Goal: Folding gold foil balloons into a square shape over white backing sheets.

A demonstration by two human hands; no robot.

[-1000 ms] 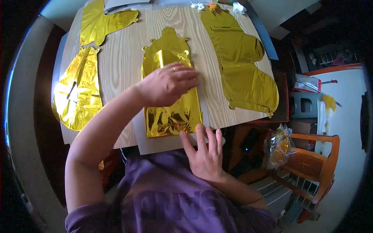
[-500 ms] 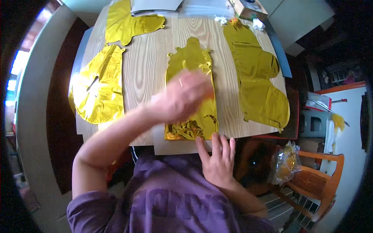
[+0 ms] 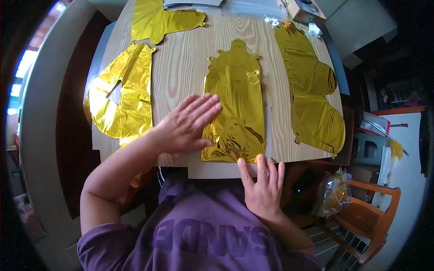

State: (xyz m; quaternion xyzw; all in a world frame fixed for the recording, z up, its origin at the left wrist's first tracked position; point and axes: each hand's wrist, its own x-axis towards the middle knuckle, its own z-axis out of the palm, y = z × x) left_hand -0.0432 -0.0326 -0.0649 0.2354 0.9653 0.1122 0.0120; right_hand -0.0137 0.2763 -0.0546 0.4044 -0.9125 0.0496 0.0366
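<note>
A flat, uninflated gold foil balloon [image 3: 236, 104] lies in the middle of the wooden table [image 3: 181, 67]. My left hand [image 3: 187, 124] lies flat and spread, palm down, on the wood with its fingertips touching the balloon's left edge. My right hand [image 3: 262, 185] sits at the table's near edge, fingers apart, fingertips pressing the balloon's bottom edge. Neither hand grips anything.
Three more flat gold foil balloons lie on the table: one at the left [image 3: 122, 97], one at the far left corner [image 3: 162, 20], one at the right [image 3: 312, 86]. A cardboard box [image 3: 303, 9] stands at the far right. A wooden chair [image 3: 370, 212] holds a crinkled foil bag [image 3: 334, 194].
My left hand has slid off the middle balloon toward its left edge and now rests mostly on the wood. My right hand stays at the balloon's bottom edge. The view shifted slightly.
</note>
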